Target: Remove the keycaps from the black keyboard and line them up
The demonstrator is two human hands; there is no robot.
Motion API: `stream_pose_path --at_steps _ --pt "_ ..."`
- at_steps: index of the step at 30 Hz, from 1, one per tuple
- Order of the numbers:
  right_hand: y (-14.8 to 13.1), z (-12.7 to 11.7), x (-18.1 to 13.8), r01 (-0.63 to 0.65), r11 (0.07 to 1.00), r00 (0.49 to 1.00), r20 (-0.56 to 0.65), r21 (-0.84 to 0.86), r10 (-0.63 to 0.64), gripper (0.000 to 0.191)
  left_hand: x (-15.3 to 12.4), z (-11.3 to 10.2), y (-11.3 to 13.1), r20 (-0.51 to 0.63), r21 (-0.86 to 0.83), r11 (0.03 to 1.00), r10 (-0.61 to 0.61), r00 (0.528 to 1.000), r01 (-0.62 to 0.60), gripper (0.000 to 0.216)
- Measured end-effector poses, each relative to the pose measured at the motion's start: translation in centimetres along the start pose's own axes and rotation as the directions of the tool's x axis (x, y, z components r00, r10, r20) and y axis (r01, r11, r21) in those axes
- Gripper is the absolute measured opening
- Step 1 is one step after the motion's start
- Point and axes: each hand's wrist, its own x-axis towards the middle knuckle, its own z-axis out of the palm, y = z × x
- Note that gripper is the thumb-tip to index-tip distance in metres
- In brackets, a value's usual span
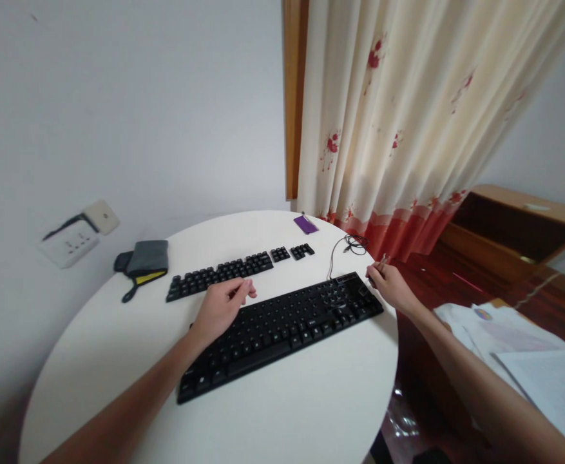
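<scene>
A black keyboard (pixel 282 328) lies at a slant on the white round table, many of its keycaps off and its bottom row still capped. Behind it, loose black keycaps (pixel 219 274) stand in keyboard-like rows. Over the keyboard's far left part hovers my left hand (pixel 219 309), fingers curled together; anything in them is hidden. My right hand (pixel 392 288) is closed just past the keyboard's far right corner. It grips a small thin tool (pixel 384 259), seemingly metal wire, whose kind is too small to tell.
Near the table's (pixel 282 412) far edge lie a purple cloth (pixel 305 224) and the coiled keyboard cable (pixel 354 244). A grey pouch (pixel 149 257) sits at the left by the wall socket (pixel 72 243). Papers (pixel 518 348) cover a surface at the right, beside the floor.
</scene>
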Motion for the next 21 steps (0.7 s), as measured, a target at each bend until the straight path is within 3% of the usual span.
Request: stream_pose_path --at_steps 4,8,11,13,16,21 --pt "-0.1 0.6 -1.0 0.016 0.998 1.0 0.026 -0.057 -0.015 0.036 -0.1 0.1 0.2 0.003 0.0 1.0 0.001 1.0 -0.001 0.041" --pt "-1.4 0.7 -2.2 0.095 0.961 0.995 0.065 -0.259 -0.081 0.03 0.0 0.1 0.2 0.009 -0.003 1.0 0.008 1.0 -0.007 0.041" --pt "-1.8 0.6 -2.6 0.053 0.928 0.998 0.043 -0.369 -0.039 0.03 0.0 0.2 0.1 0.009 0.013 1.0 0.006 1.0 -0.006 0.041" --pt "-1.4 0.5 -2.4 -0.022 0.955 1.0 0.009 -0.297 0.026 0.033 -0.1 0.2 0.1 0.01 0.023 1.0 0.005 1.0 -0.005 0.042" --pt "-0.1 0.5 -1.9 -0.149 0.988 0.989 0.0 -0.048 0.15 0.035 -0.1 0.1 0.3 0.012 0.025 1.0 0.007 1.0 -0.007 0.042" --pt "1.1 0.5 -1.3 -0.264 0.946 0.959 -0.049 0.188 0.277 0.034 -0.1 0.1 0.7 0.002 0.014 1.0 0.024 1.0 -0.024 0.042"
